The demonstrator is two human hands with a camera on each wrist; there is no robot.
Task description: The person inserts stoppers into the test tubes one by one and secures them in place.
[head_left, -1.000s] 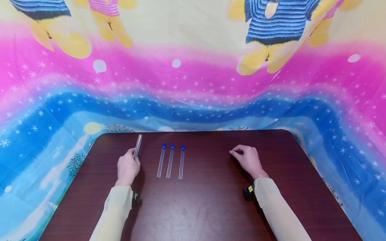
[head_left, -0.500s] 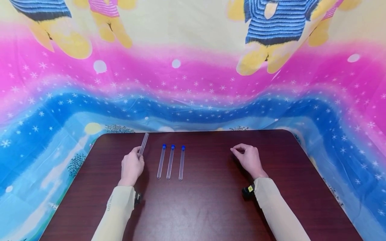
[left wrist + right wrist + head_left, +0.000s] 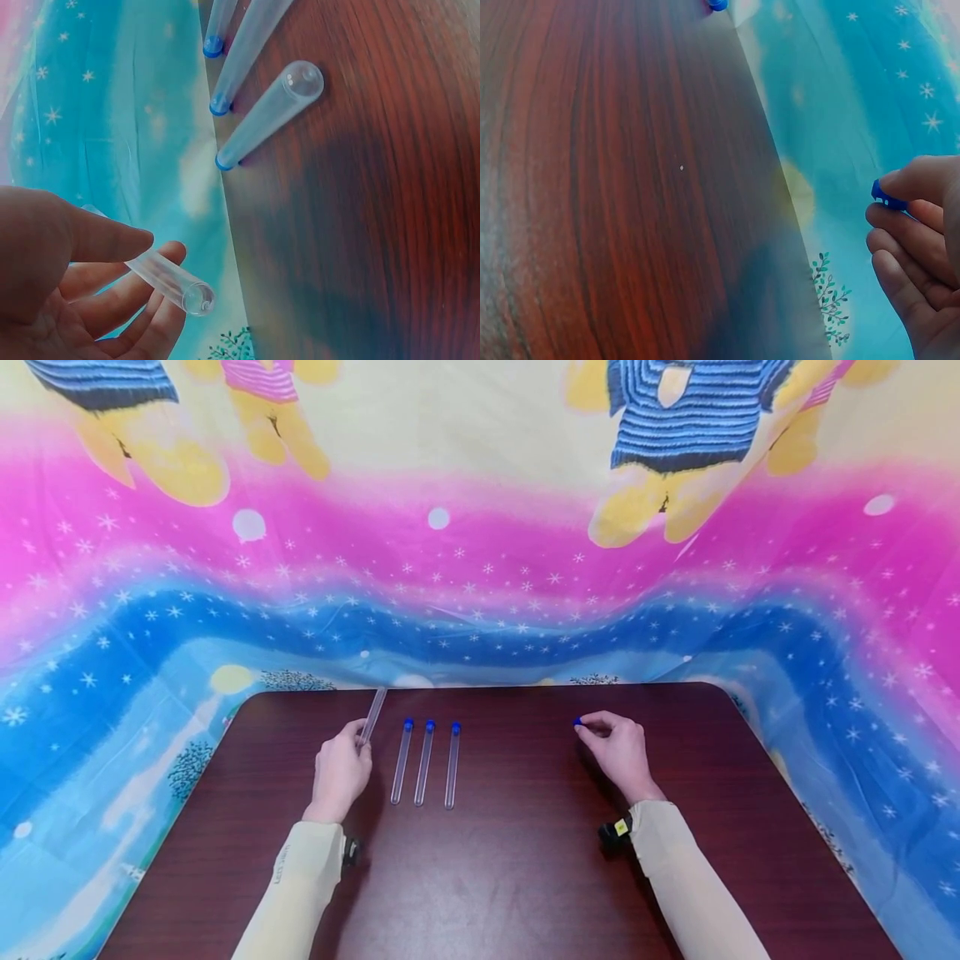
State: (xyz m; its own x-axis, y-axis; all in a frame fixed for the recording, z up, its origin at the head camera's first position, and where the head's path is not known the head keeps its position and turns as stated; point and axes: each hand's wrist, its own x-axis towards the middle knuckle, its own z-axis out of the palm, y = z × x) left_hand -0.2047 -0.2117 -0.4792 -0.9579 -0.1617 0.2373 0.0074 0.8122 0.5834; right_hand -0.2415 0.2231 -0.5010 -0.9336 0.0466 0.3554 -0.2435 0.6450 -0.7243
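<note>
My left hand (image 3: 342, 772) pinches a clear test tube (image 3: 374, 714) between thumb and fingers; the tube tilts, its far end pointing up and right. In the left wrist view the rounded end of this test tube (image 3: 196, 297) points toward the table side. On the right, my right hand (image 3: 618, 755) holds a small blue cap (image 3: 887, 196) between thumb and forefinger, above the table. Three test tubes with blue caps lie side by side between the hands: a left one (image 3: 401, 764), a middle one (image 3: 424, 764) and a right one (image 3: 452, 768).
The dark reddish-brown wooden table (image 3: 510, 860) has rounded far corners. A colourful printed cloth (image 3: 480, 552) hangs behind it and along both sides. Each wrist carries a small black camera, one of them the right wrist camera (image 3: 613, 837).
My left hand has moved to the right with the test tube, closer to the three capped ones. The right hand has turned slightly, and its blue cap now shows in the head view.
</note>
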